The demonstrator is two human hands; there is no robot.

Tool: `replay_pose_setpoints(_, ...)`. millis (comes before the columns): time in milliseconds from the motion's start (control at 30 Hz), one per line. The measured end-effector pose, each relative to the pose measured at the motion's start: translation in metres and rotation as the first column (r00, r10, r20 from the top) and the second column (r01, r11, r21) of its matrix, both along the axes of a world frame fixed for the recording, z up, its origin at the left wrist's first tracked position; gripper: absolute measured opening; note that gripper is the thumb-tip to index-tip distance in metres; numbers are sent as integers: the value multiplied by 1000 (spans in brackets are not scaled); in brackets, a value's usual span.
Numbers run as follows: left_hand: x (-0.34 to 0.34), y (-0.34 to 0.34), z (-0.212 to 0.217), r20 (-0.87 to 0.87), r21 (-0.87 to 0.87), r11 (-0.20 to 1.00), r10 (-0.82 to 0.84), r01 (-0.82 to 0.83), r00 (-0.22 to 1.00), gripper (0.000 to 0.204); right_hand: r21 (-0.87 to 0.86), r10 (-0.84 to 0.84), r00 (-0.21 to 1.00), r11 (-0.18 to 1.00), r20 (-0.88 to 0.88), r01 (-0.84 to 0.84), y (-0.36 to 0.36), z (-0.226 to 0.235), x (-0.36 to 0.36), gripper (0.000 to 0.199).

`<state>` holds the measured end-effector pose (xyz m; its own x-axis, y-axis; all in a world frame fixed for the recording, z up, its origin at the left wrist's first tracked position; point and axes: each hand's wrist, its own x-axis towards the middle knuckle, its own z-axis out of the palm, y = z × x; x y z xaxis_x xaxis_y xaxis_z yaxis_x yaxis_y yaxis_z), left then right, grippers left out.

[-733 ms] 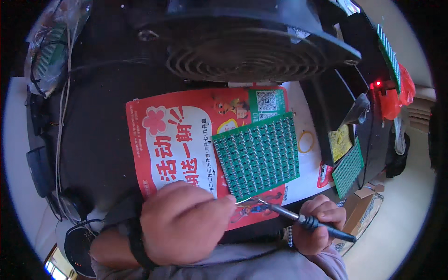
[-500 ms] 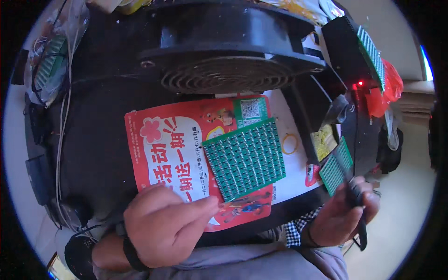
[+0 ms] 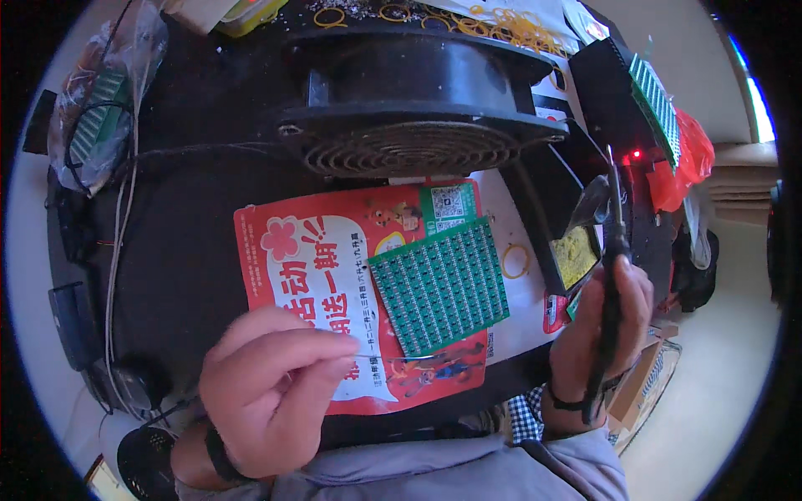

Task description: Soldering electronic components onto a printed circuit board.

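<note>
My left fingers (image 3: 334, 344) pinched one wire (image 3: 394, 357) at seven o'clock from one green board (image 3: 441, 288), my right fingers (image 3: 640, 294) one soldering iron (image 3: 617, 235) at three.

Circuit board (image 3: 440, 288) lying on a printed sheet (image 3: 261, 271), fan (image 3: 409, 75) behind.
From the board, the fan stands at 12 o'clock, rubber bands (image 3: 522, 33) beyond it at 1, a plastic bag (image 3: 693, 163) at 2, a sponge (image 3: 575, 257) near 3, right hand (image 3: 631, 321) with soldering iron (image 3: 616, 242) between 3 and 4, left hand (image 3: 276, 388) at 8, a bagged board (image 3: 104, 113) at 10.
</note>
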<state>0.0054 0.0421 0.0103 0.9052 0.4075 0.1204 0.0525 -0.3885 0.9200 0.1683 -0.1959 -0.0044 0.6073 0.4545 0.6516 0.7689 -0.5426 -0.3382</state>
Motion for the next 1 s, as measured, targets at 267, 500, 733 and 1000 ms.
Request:
replay_pose_setpoints(267, -2, -18, 3, -29, 178, 983, -39, 43, 999, 18, 299, 88, 984, 953, -153, -38, 2, 6, -10, 22)
replay_pose_setpoints(500, 1, -21, -14, 22, 114, 988, -106, 102, 994, 17, 587, 438, 815, 795, -379, -154, -12, -10, -64, 34)
replay_pose_setpoints(733, 2, -22, -13, -5, 104, 988, -112, 112, 994, 16, 532, 449, 805, 822, -388, -202, -8, -26, -68, 32)
replay_pose_setpoints(1000, 4, -22, -13, 12, 96, 986, -136, 134, 991, 16, 462, 411, 812, 863, -414, -202, -12, -25, -70, 34)
